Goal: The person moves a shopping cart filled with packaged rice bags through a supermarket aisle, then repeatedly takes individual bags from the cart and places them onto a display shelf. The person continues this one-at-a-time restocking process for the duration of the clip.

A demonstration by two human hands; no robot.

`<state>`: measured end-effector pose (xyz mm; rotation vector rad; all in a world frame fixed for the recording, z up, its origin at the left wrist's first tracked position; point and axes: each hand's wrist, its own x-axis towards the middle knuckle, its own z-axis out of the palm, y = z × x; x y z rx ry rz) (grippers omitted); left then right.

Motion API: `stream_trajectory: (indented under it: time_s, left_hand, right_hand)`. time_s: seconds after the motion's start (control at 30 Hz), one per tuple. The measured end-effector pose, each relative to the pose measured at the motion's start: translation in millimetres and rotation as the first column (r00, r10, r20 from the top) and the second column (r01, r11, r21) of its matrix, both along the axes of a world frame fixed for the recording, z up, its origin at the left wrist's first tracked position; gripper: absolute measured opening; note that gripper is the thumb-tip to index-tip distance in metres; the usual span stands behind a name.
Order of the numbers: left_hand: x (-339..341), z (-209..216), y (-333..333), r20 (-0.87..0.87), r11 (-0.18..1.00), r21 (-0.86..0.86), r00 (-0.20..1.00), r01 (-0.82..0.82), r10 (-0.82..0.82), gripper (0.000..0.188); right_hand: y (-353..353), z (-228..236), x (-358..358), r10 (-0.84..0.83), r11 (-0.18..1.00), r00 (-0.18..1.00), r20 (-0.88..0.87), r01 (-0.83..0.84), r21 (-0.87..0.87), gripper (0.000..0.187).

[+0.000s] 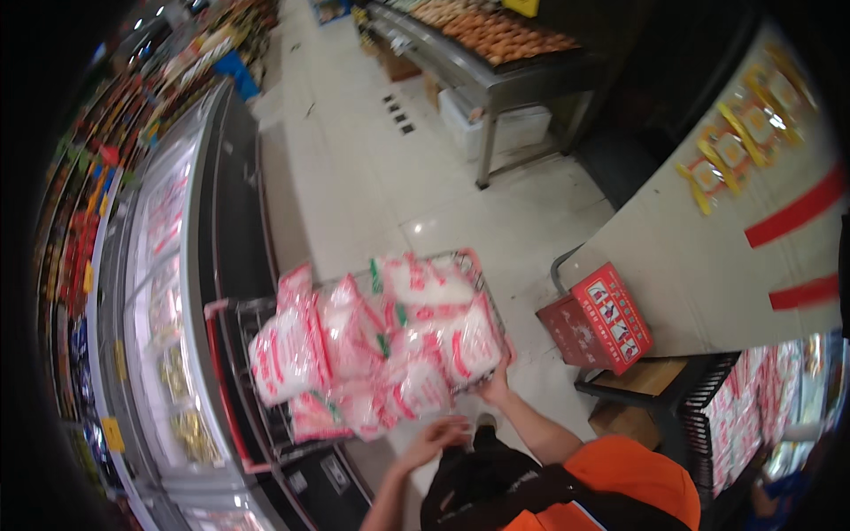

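A shopping cart (225, 372) with red trim stands in the aisle, heaped with several white plastic bags (292, 354) printed in pink, some with green marks. What the bags contain cannot be made out. My right hand (495, 382) is closed at the cart's near right edge, just below a bag; some of its fingers are hidden. Nearer to me, my left hand (440, 439) hovers before the closest bags with fingers stretched out, slightly blurred, and nothing shows in it.
Along the left runs a chilled display case (164, 327) with packaged goods. A metal stand (491, 84) with round brown produce is ahead. To the right are a red box (611, 319), a large pale panel (673, 257) and a black crate (699, 434) holding similar pink-and-white packs.
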<state>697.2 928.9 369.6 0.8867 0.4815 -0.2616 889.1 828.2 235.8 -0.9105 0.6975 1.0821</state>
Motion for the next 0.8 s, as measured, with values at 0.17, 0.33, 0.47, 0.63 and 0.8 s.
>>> stream_trajectory:
  time_s: [0.17, 0.33, 0.47, 0.63, 0.8]
  left_hand:
    - [-146.3, 49.3, 176.0, 0.168, -0.015, 0.974, 0.676, -0.226, 0.717, 0.032]
    - [-272.6, -29.5, 272.8, -0.177, 0.062, 0.917, 0.262, 0.393, 0.949, 0.078]
    - [-207.9, -46.3, 314.5, -0.075, -0.019, 0.972, 0.386, 0.233, 0.919, 0.045]
    - [-168.5, -38.2, 331.4, -0.238, 0.187, 0.964, 0.304, 0.189, 0.922, 0.041]
    - [-150.4, -54.2, 352.5, -0.139, 0.124, 0.99, 0.317, 0.065, 0.938, 0.039]
  right_hand:
    - [47.8, 13.2, 80.3, -0.035, 0.996, 0.992, -0.124, 0.045, 0.076, 0.094]
    - [89.2, 13.1, 137.1, 0.055, 0.997, 0.992, -0.115, -0.06, -0.044, 0.087]
    - [134.1, 22.1, 189.0, 0.208, 0.978, 0.973, -0.097, -0.206, 0.033, 0.086]
    - [193.0, 30.2, 242.4, 0.24, 0.959, 0.955, -0.176, -0.261, -0.107, 0.083]
    - [243.8, -1.7, 284.0, 0.106, 0.874, 0.98, -0.171, -0.174, -0.454, 0.094]
